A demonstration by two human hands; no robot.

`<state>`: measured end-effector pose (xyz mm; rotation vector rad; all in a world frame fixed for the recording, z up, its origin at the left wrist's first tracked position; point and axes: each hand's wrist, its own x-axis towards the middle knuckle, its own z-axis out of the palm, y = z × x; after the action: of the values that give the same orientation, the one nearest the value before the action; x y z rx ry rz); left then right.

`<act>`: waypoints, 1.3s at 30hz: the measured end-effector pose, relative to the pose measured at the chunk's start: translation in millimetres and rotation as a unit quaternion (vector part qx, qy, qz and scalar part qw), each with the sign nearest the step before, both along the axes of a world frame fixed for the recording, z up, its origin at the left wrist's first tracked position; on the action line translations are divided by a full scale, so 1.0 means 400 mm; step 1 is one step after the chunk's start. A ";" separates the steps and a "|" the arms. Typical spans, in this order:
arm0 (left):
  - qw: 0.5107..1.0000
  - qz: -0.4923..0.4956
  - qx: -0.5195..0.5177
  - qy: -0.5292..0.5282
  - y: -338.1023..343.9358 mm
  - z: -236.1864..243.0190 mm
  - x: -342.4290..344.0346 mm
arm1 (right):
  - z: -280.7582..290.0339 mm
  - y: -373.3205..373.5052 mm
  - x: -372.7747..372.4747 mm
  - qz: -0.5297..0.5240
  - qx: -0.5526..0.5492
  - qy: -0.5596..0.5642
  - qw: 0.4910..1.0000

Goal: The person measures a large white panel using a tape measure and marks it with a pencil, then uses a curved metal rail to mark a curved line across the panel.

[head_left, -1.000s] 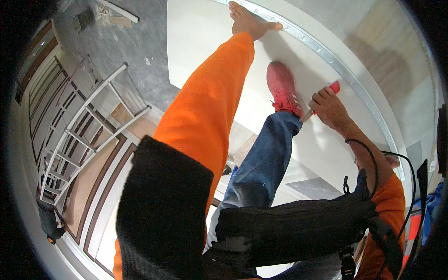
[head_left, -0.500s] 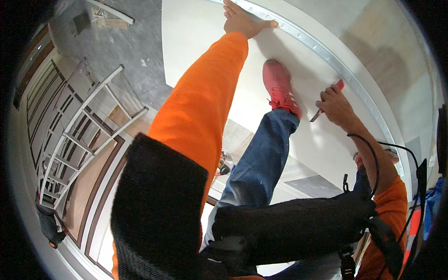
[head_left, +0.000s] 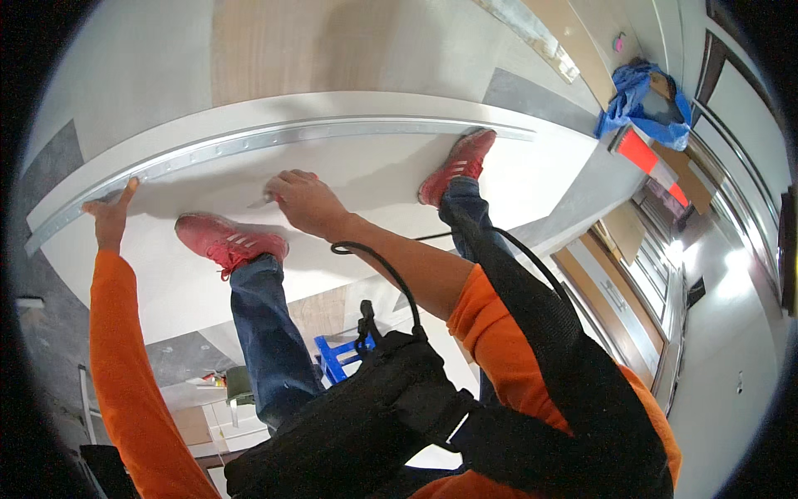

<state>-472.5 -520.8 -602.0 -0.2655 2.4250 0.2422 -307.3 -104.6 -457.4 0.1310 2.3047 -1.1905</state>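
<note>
A large white board (head_left: 158, 287) lies on the floor, and a long metal strip with holes (head_left: 291, 135) runs along its far edge. My left hand (head_left: 108, 218) rests at the strip's left part, thumb and fingers spread against its near edge. Over the board, between my two red shoes (head_left: 229, 243), my right hand (head_left: 309, 204) is closed round a utility knife (head_left: 259, 204). The knife's blade points left, and a bit of its red handle shows above the fingers. I cannot tell whether the blade touches the board.
My right shoe (head_left: 461, 165) stands on the board by the strip's right part. A blue plastic bag (head_left: 675, 125) and a red-and-white piece (head_left: 637, 151) lie at the far right. Behind my left leg are a blue frame (head_left: 332, 362) and a green container (head_left: 239, 386).
The view has swung to the right, bringing the strip's right end and the blue bag in. The ladder has mostly left the picture. My right hand, still on the knife, is now nearer the left shoe.
</note>
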 end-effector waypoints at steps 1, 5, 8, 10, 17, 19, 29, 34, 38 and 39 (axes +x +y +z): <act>1.000 -0.003 -0.009 0.002 -0.013 -0.007 -0.002 | 0.010 0.000 -0.025 -0.005 -0.005 0.009 1.000; 0.998 -0.015 -0.042 0.038 -0.111 0.007 -0.039 | 0.046 -0.045 -0.136 -0.046 -0.050 -0.037 0.997; 0.997 0.067 -0.025 -0.026 0.102 0.038 -0.001 | 0.030 -0.021 -0.173 -0.097 -0.007 -0.185 0.978; 0.995 0.086 0.040 -0.034 0.089 0.066 -0.044 | -0.044 -0.034 -0.137 -0.071 0.022 -0.057 0.996; 0.983 0.155 -0.092 -0.036 0.248 0.166 -0.016 | -0.053 -0.119 -0.285 0.078 0.060 -0.114 0.989; 0.986 0.123 -0.106 -0.036 0.266 0.234 -0.059 | 0.000 -0.221 -0.386 0.058 0.085 -0.107 0.989; 0.974 0.222 0.027 -0.035 0.183 0.305 -0.082 | -0.077 -0.743 -0.761 0.260 0.083 0.021 0.962; 0.966 0.251 0.061 -0.023 0.175 0.296 -0.072 | -0.111 -0.892 -0.837 0.331 0.073 0.096 0.936; 0.965 0.252 0.065 -0.040 0.168 0.290 -0.080 | -0.163 -1.010 -0.872 0.410 0.077 0.119 0.901; 0.966 0.249 0.064 -0.034 0.168 0.286 -0.083 | -0.185 -1.042 -0.886 0.408 0.089 0.126 0.900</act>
<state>-505.7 -453.6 -487.4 -0.8104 2.2273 0.5981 -661.6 -521.2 -531.3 -0.8909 2.2766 -0.5753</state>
